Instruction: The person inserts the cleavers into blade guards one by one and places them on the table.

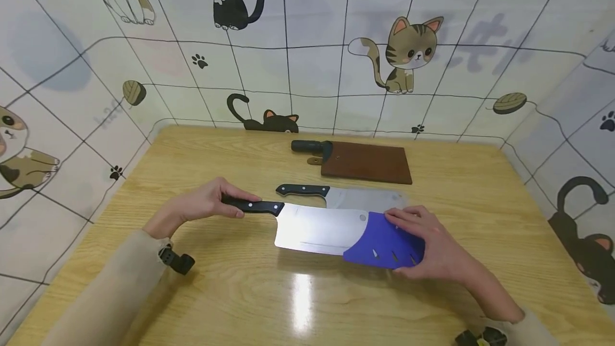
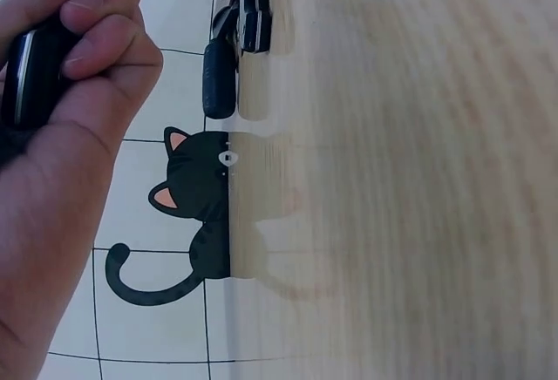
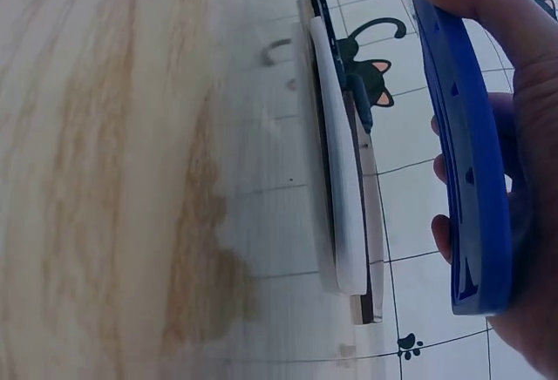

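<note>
A cleaver (image 1: 317, 228) is held over the table, its broad blade pointing right. My left hand (image 1: 206, 204) grips its black handle (image 1: 259, 206); the left wrist view shows the fingers curled around that handle (image 2: 35, 75). A blue blade cover (image 1: 384, 242) with small slots sits over the front part of the blade. My right hand (image 1: 434, 242) grips this cover by its outer end, thumb on one edge and fingers on the other. In the right wrist view the blue cover (image 3: 475, 162) appears edge-on in the hand. The blade's tip is hidden inside it.
Just behind lies a second cleaver (image 1: 302, 190) with a black riveted handle, its blade partly hidden. Farther back, near the wall, lies a knife with a black handle (image 1: 307, 146) in a brown sheath (image 1: 367, 163). Cat-patterned walls (image 1: 317, 68) border the wooden table (image 1: 230, 303).
</note>
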`<state>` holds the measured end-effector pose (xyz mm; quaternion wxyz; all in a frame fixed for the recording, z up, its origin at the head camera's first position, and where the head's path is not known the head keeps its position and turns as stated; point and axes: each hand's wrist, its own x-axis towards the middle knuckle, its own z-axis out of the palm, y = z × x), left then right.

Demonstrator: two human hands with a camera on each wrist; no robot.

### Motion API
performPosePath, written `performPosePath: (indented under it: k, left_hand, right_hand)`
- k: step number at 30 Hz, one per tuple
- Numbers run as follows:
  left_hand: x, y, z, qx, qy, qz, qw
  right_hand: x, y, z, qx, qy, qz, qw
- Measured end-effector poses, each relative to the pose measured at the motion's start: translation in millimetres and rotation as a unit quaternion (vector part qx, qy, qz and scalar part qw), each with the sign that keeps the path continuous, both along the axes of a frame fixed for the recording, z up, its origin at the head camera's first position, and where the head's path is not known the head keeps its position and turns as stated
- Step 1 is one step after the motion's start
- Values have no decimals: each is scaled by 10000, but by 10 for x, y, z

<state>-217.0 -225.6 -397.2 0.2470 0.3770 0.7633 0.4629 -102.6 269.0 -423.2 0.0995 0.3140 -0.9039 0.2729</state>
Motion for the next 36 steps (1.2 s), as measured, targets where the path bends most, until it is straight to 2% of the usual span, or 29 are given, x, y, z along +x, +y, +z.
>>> performPosePath:
  k: [4, 11, 14, 17, 20, 22, 29, 36]
  left_hand:
    - [-38, 18, 26, -16, -109, -32, 9999]
    - [-29, 14, -15, -35, -447, -106, 9989]
    - [-5, 17, -32, -104, -273, 80, 9995]
    - [9, 62, -44, -245, -101, 435, 9987]
    - [6, 114, -52, -224, -120, 801, 9965]
    - [1, 136, -49, -43, -160, 933, 9955]
    - [-22, 77, -41, 501, -152, 943, 9942]
    - [0, 72, -70, 324, -198, 1064, 9936]
  right_hand:
    - [19, -6, 30, 46, -178, -45, 9998]
    - [42, -80, 55, 120, -566, 367, 9977]
    - [36, -100, 46, 108, -642, 311, 9974]
    - [15, -97, 46, 136, -586, 249, 9979]
    - [-10, -82, 69, 146, -499, 214, 9984]
    - [-22, -66, 97, 165, -479, 224, 9985]
    - [-54, 29, 155, 209, -367, 485, 9979]
    - [-68, 130, 92, -67, -335, 226, 9992]
